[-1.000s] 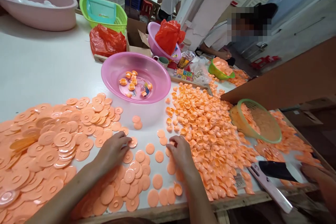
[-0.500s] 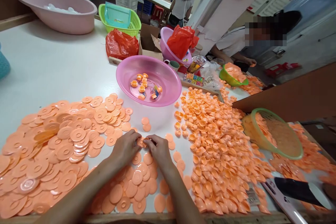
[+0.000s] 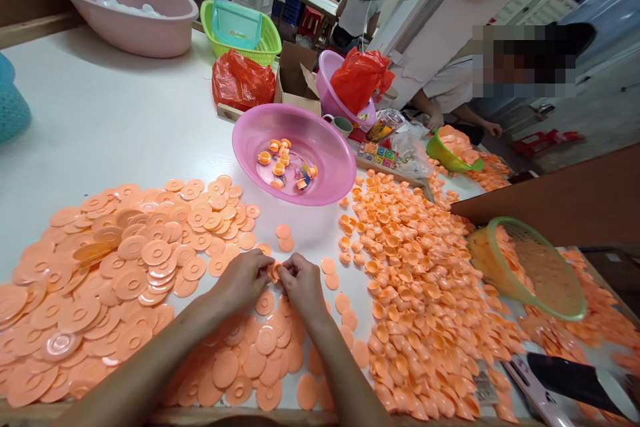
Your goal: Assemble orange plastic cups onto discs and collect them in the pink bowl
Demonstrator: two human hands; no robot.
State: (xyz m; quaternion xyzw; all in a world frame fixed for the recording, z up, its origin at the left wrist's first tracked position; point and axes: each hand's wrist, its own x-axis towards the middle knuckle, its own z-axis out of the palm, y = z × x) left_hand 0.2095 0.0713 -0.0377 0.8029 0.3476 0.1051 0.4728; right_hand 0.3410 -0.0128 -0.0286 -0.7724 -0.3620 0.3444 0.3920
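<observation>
My left hand and my right hand meet low over the table, fingertips pinched around a small orange plastic toy cup. Fingers hide most of it, so I cannot tell whether a saucer is joined to it. Loose orange toy saucers lie under and between my forearms. To the left spreads a big heap of the same flat round saucers. A heap of small orange toy cups fills the right side. Beyond my hands, a pink basin holds several cups with saucers attached.
A large pale pink tub, a green basket and a red plastic bag stand at the back. On the right are a yellow-green basket and scissors. A co-worker sits beyond a green bowl.
The whole view has shifted slightly, so things appear farther right. My hands stay pinched together on the small orange cup, with only slight finger movement.
</observation>
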